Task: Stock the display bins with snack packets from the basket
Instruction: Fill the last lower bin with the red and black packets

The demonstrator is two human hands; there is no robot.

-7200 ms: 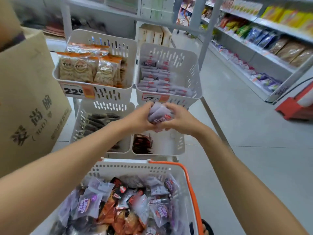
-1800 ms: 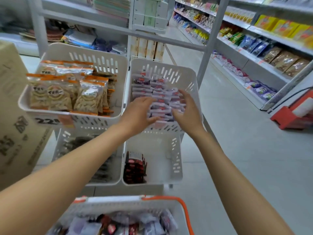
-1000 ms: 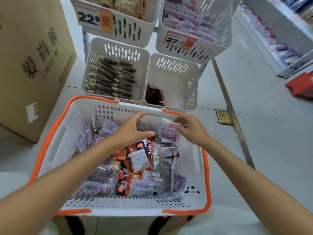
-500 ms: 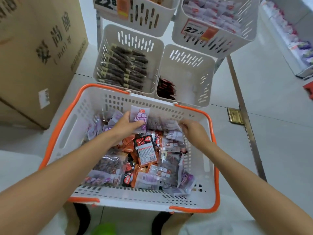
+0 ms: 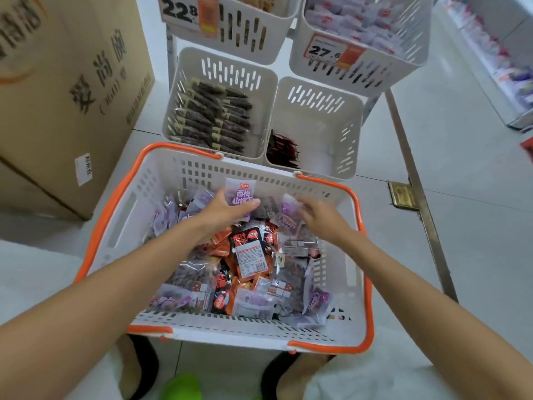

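Note:
A white basket with an orange rim [image 5: 115,203] stands on the floor below me, full of mixed purple, red and orange snack packets [image 5: 248,272]. My left hand [image 5: 222,210] is over its far side, gripping a pale purple packet [image 5: 240,192] held upright. My right hand [image 5: 314,215] reaches over the far right of the pile, fingers spread, touching a purple packet [image 5: 288,210] without a clear grip. Beyond the basket stand white display bins: a lower left bin [image 5: 176,90] of dark packets, a lower right bin [image 5: 350,134] with a few red packets, and an upper right bin [image 5: 409,62] of pale purple packets.
A large cardboard box [image 5: 66,90] stands close on the left. An upper left bin [image 5: 259,39] carries a 22.8 price tag. A metal floor strip [image 5: 415,180] runs along the right, with store shelving [image 5: 496,53] beyond it. My feet and a green object [image 5: 180,386] are below the basket.
Since half a second ago my right hand has lifted off the pile and spread its fingers over a purple packet. My left hand keeps the pale purple packet, nearly still. Earlier both hands were in the upper right bin.

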